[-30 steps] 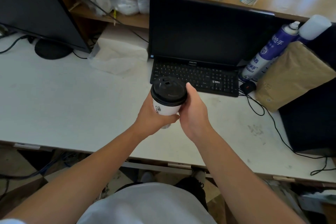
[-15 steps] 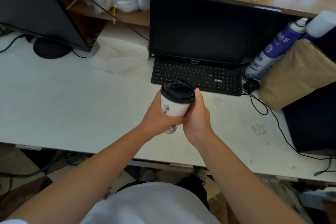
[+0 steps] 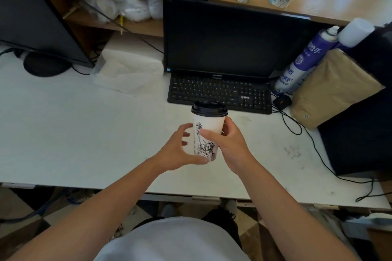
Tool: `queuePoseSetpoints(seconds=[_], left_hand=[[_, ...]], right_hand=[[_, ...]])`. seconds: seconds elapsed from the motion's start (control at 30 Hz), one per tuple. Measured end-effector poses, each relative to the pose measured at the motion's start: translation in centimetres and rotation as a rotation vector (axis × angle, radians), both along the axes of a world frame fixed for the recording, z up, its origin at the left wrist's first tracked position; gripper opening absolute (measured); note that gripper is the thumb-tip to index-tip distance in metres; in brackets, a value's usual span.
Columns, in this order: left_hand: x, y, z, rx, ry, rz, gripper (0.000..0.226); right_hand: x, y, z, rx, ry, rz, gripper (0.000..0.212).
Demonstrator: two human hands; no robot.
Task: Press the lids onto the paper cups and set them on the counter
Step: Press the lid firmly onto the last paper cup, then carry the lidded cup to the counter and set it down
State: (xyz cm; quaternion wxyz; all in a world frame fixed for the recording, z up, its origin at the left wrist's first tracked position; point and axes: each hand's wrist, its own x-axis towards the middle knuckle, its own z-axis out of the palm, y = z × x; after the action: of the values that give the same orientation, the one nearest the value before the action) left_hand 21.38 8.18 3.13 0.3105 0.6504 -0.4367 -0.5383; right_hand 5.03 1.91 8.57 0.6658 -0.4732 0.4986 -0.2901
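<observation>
Just beyond the cup [image 3: 209, 125] lies a keyboard [image 3: 218, 92].

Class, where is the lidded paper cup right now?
Middle of the head view: the right hand holds the paper cup over the counter, just before the keyboard.

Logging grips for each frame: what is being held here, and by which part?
The right hand grips the paper cup around its wall, below the lid. The left hand curves beside its base; whether it grips cannot be told.
</observation>
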Motion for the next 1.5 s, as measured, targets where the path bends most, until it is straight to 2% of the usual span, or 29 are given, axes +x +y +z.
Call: queuePoseSetpoints(seconds=[0.13,0.2,0.27,0.37,0.57,0.67,0.73,0.87,0.97,1.13,1.23,1.37,1.5], left_hand=[[1.1,1.6,-4.2,0.084,-0.455,-0.143,0.116],[1.5,2.3,-6.3,0.089,-0.731,-0.113,0.112],[2.1,2.9,-8.1,0.11,-0.885,-0.063,0.108],[2.9,4.0,-10.5,0.146,-1.008,-0.071,0.105],[3.0,4.5,-12.7,0.271,-1.018,-0.117,0.104],[3.1,4.6,-12.8,0.271,-1.005,-0.119,0.104],[3.2,4.6,-12.9,0.278,-1.002,-0.116,0.104],[3.2,4.6,-12.8,0.282,-0.986,-0.12,0.104],[3.3,4.7,-12.7,0.278,-0.973,-0.114,0.104],[3.5,4.7,-12.6,0.285,-0.951,-0.133,0.105],[3.5,4.7,-12.5,0.292,-0.941,-0.139,0.104],[3.5,4.6,-12.4,0.293,-0.925,-0.146,0.103],[3.5,4.6,-12.3,0.304,-0.93,-0.156,0.103]], right_hand=[[-1.0,-0.5,-0.3,0.011,0.052,-0.025,0.058],[-1.4,-0.6,-0.7,0.024,0.047,-0.05,0.059],[-1.7,-0.5,-0.9,0.018,0.068,-0.054,0.063],[-2.2,-0.4,-0.4,-0.021,0.156,-0.007,0.067],[-2.4,-1.2,1.2,-0.203,0.363,0.109,0.075],[-2.0,-2.3,2.8,-0.392,0.561,0.225,0.087],[-1.5,-3.3,4.1,-0.594,0.679,0.285,0.091],[-0.5,-5.3,7.8,-1.186,1.006,0.342,0.083],[0.6,-6.3,11.0,-1.443,1.257,0.413,0.083],[2.8,-5.4,14.2,-1.536,1.591,0.636,0.09],[4.1,-3.9,14.2,-1.559,1.798,0.805,0.085],[5.2,-2.3,12.0,-1.578,1.877,1.01,0.066],[5.8,-1.1,9.5,-1.631,1.933,1.166,0.06]])
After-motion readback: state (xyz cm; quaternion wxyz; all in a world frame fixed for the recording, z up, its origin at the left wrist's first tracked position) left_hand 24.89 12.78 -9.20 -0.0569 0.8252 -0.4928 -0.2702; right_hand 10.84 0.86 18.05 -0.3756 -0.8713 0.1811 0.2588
